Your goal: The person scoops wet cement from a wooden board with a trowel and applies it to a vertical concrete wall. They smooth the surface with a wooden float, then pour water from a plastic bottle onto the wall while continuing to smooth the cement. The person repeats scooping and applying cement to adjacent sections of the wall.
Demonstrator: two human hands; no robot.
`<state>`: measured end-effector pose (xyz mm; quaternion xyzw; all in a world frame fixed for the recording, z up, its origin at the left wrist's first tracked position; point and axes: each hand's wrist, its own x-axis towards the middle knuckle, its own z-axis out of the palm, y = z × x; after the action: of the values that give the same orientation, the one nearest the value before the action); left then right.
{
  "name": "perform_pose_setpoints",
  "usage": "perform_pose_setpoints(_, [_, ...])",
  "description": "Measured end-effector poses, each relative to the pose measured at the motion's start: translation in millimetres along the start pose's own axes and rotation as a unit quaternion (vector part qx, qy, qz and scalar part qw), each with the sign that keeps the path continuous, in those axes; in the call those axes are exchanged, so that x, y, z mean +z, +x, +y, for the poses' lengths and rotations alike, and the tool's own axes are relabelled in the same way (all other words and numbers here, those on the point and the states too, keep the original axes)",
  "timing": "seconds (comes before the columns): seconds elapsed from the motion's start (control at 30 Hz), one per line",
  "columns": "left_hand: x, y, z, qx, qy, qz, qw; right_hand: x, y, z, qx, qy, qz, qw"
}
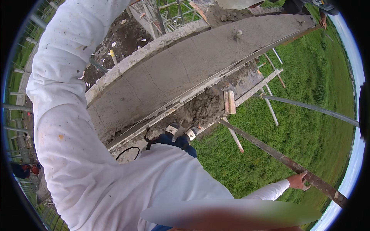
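My right hand (298,181) is closed round a rusty metal pole (271,153) at the lower right, which slants down from the plank walkway. My left arm (58,96), in a mud-spotted white sleeve, reaches up past the top left edge, so my left hand is out of sight. In front of me runs a curved wall top (154,77) of wet grey mortar with thin cracks across it. Along its near side lies a long straight board (196,86). A heap of mortar (204,106) sits on the walkway by my sandalled feet (181,133).
A wood block (229,102) stands on the walkway beside the mortar. Scaffold poles (308,104) jut out over grass far below. At the wall's far end another person's hand (323,23) is by the board. Someone in a red helmet (35,169) is low at the left.
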<state>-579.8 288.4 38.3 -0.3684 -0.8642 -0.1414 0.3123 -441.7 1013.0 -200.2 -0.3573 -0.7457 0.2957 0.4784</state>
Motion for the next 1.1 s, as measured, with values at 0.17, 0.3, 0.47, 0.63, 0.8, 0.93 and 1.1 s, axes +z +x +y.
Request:
perform_pose_setpoints(0.17, [67, -118, -68, -0.118, -0.089, 0.027, 0.989, 3, 25, 16, 0.013, -0.041, -0.031, 0.999])
perform_pose_setpoints(0.3, [127, -182, -93, -0.325, -0.030, -0.099, 0.940, 10, 47, 38, 0.008, -0.065, -0.039, 0.997])
perform_pose_setpoints(0.47, [187, -205, -102, -0.394, -0.057, -0.157, 0.904, 8, 51, 48, -0.006, -0.062, -0.036, 0.997])
perform_pose_setpoints(0.63, [231, -230, -115, -0.346, -0.103, -0.186, 0.914, 2, 44, 41, -0.008, 0.005, -0.072, 0.997])
perform_pose_setpoints(0.8, [266, -274, -121, -0.291, -0.117, -0.223, 0.923, -1, 42, 34, 0.008, 0.000, -0.097, 0.995])
perform_pose_setpoints(0.93, [281, -301, -120, -0.287, -0.103, -0.253, 0.918, -2, 39, 27, 0.038, 0.011, -0.114, 0.993])
perform_pose_setpoints(1.1, [279, -311, -123, -0.294, -0.111, -0.260, 0.913, -2, 39, 25, 0.047, 0.017, -0.109, 0.993])
